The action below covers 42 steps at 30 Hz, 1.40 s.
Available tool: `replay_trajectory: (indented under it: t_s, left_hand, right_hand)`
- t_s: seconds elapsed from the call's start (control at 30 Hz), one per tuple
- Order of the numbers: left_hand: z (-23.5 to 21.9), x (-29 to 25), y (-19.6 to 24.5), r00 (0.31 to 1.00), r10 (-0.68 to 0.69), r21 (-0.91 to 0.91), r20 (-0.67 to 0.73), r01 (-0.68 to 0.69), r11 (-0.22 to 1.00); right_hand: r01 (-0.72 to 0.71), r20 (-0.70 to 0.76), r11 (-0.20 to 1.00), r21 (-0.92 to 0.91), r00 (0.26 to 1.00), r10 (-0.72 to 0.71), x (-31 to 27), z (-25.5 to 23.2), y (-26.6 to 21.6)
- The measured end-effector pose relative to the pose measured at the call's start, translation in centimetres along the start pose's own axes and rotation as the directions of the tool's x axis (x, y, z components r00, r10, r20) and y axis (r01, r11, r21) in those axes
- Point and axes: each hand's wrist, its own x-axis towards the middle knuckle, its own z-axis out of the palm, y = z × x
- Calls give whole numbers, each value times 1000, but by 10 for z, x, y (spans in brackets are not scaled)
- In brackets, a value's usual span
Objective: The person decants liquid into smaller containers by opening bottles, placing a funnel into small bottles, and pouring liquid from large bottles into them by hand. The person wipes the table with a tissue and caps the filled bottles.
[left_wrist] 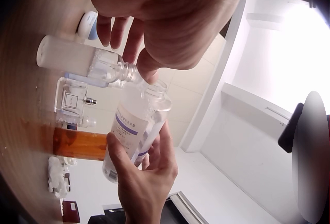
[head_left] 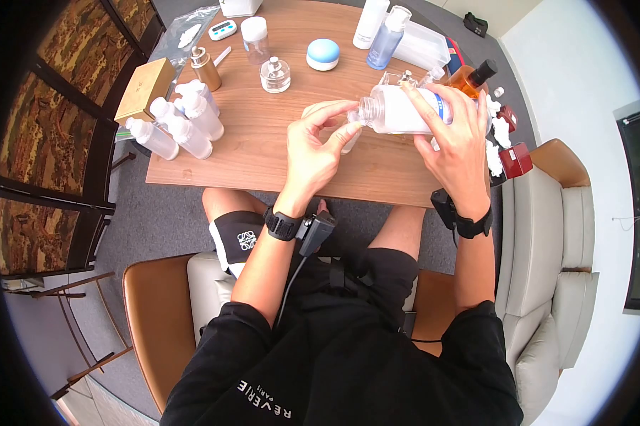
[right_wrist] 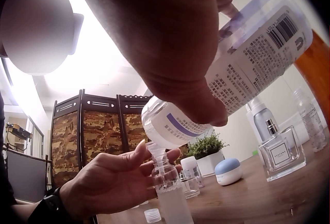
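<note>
My right hand [head_left: 456,138] grips a large clear bottle [head_left: 405,110] with a white label, tipped so its open mouth points left and down. Below that mouth stands a small clear bottle [right_wrist: 174,203], partly filled with cloudy liquid and bubbles. A small clear funnel [right_wrist: 156,152] sits in its neck, its stem showing inside. With thumb and forefinger my left hand [head_left: 313,145] pinches the funnel at the top; its other fingers spread behind the small bottle's neck. The large bottle's mouth is right over the funnel.
Several frosted bottles [head_left: 192,121] stand at the left beside a cardboard box [head_left: 146,89]. A perfume bottle [right_wrist: 281,154], a blue-lidded jar [head_left: 323,55] and an amber bottle [head_left: 469,79] are around the work. A loose clear cap [right_wrist: 152,215] lies near the small bottle.
</note>
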Motion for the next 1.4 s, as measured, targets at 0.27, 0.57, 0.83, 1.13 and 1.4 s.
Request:
replay_trajectory:
  t_s: [0.27, 0.57, 0.83, 1.13, 1.4]
  left_hand:
    - [0, 0, -1, 1000, -1, 2, 4, 1, 1000]
    - [0, 0, 0, 1000, 2, -5, 7, -2, 1000]
    - [0, 0, 1, 1000, 0, 0, 6, 0, 1000]
    - [-1, 0, -1, 1000, 4, 5, 6, -4, 1000]
    - [0, -1, 1, 1000, 0, 6, 1, 0, 1000]
  right_hand:
    - [-4, 1, 1000, 5, 1000, 4, -1, 1, 0]
    - [-7, 3, 1000, -2, 1000, 7, -2, 2, 0]
    - [-10, -1, 1000, -2, 1000, 10, -2, 2, 0]
    - [-14, -1, 1000, 19, 1000, 14, -2, 2, 0]
    - [-6, -5, 1000, 12, 1000, 6, 0, 1, 0]
